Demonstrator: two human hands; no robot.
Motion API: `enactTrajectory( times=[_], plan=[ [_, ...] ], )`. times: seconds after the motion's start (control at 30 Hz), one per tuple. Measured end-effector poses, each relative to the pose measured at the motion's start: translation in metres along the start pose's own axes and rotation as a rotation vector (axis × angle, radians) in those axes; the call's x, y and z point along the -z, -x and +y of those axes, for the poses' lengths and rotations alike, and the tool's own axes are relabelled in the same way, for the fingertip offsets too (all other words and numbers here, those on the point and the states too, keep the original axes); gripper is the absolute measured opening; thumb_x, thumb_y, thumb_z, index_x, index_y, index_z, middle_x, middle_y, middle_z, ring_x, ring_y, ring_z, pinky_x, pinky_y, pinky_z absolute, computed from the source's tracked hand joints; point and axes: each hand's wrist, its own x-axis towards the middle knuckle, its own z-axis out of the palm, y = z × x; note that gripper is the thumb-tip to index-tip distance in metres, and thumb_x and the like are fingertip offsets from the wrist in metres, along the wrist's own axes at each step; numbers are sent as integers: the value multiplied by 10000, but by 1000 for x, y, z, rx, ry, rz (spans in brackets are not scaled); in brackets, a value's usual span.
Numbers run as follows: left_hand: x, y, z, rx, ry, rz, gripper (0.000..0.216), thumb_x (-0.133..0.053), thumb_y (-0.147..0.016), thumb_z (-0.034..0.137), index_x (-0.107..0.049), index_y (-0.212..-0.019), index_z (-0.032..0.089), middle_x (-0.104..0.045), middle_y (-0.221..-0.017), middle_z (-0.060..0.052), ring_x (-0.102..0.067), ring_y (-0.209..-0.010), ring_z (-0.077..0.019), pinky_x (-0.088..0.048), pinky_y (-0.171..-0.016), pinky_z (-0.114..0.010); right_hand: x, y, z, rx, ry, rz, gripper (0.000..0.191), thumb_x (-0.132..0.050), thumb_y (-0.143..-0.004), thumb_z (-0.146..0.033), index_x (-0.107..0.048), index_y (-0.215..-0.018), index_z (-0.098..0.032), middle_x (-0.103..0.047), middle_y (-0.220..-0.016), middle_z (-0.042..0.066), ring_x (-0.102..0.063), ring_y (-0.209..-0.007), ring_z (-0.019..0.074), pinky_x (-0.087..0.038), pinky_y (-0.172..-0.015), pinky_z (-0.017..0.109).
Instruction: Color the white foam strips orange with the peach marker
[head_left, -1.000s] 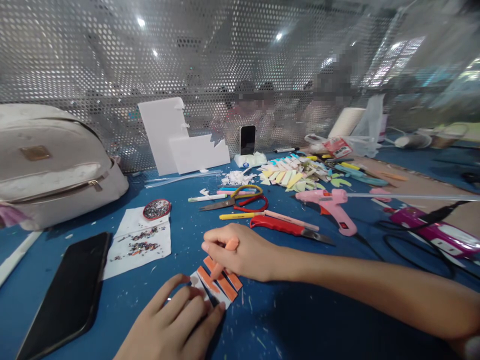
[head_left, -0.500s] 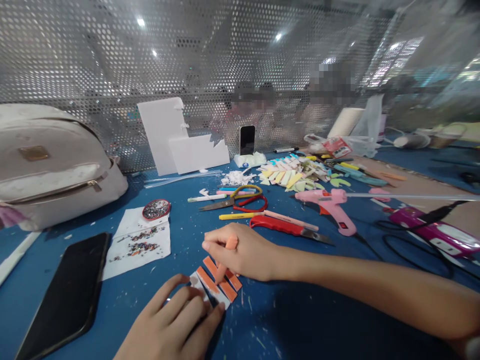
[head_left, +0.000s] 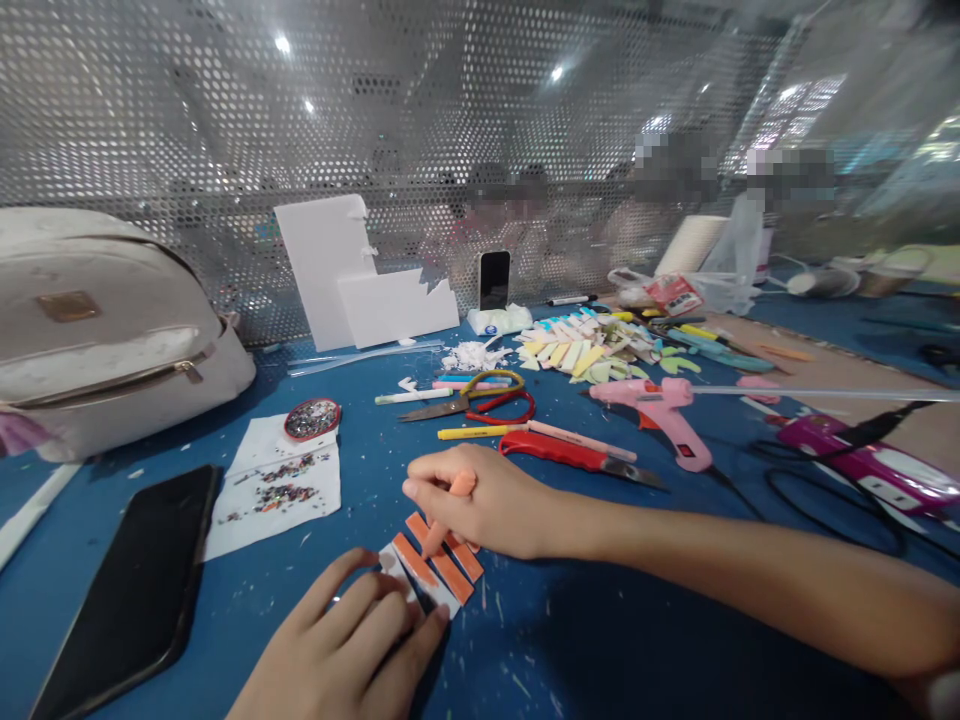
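My right hand (head_left: 480,505) is closed around an orange marker (head_left: 448,505), whose tip rests on a small white piece with orange stripes (head_left: 439,565) lying on the blue table (head_left: 600,640). My left hand (head_left: 352,650) lies at the near edge, its fingers pressed flat on the left end of that striped piece. A red utility knife (head_left: 577,458) lies just beyond my right hand.
A black phone (head_left: 131,590) lies at the left beside a white paper with glitter (head_left: 277,485). Behind are a beige bag (head_left: 105,330), scissors (head_left: 472,395), a pink glue gun (head_left: 667,410), coloured foam cut-outs (head_left: 585,350), white foam board (head_left: 360,270) and a perforated metal screen (head_left: 450,120).
The marker in my right hand has shifted slightly over the striped piece. My left hand has stayed in place.
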Motion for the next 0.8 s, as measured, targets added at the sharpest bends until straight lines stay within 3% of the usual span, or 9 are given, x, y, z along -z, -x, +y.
enactTrajectory(
  times=[0.3, 0.43, 0.6, 0.7, 0.8],
  plan=[
    [0, 2, 2, -3, 10, -1, 322, -412, -1018, 163, -722, -1069, 234, -677, -822, 29, -606, -825, -138, -334, -1072, -332, -1, 1, -1, -23, -2, -24, 389, -425, -988, -326, -323, -638, -188, -521, -528, -47, -423, -525, 93, -253, -528, 231],
    [-1, 4, 1, -8, 7, -12, 331, -400, -1022, 174, -718, -1092, 231, -678, -835, 24, -604, -844, -145, -321, -1085, -347, -2, 1, 1, 19, -5, -66, 416, -399, -965, -244, -310, -564, -178, -571, -524, -31, -444, -537, 95, -291, -554, 239],
    [1, 0, 0, -22, -15, 5, 327, -411, -1022, 173, -725, -1061, 257, -657, -784, 29, -589, -801, -146, -359, -1034, -350, -1, 1, -3, 13, 24, -33, 360, -440, -941, -255, -314, -611, -187, -495, -505, -57, -368, -532, 97, -245, -520, 233],
    [4, -3, -1, -40, -30, 0, 355, -377, -1038, 189, -721, -1059, 275, -639, -757, 35, -582, -766, -146, -383, -998, -348, -1, 2, -5, -6, -7, -102, 371, -424, -931, -211, -307, -581, -181, -530, -520, -42, -387, -533, 94, -265, -533, 229],
    [4, -5, -1, -49, -39, 3, 358, -373, -1037, 189, -719, -1060, 278, -629, -750, 38, -586, -758, -149, -397, -979, -355, -1, 2, -6, -15, -12, -68, 346, -446, -937, -251, -328, -619, -184, -542, -560, -49, -386, -539, 91, -262, -535, 226]
  ],
)
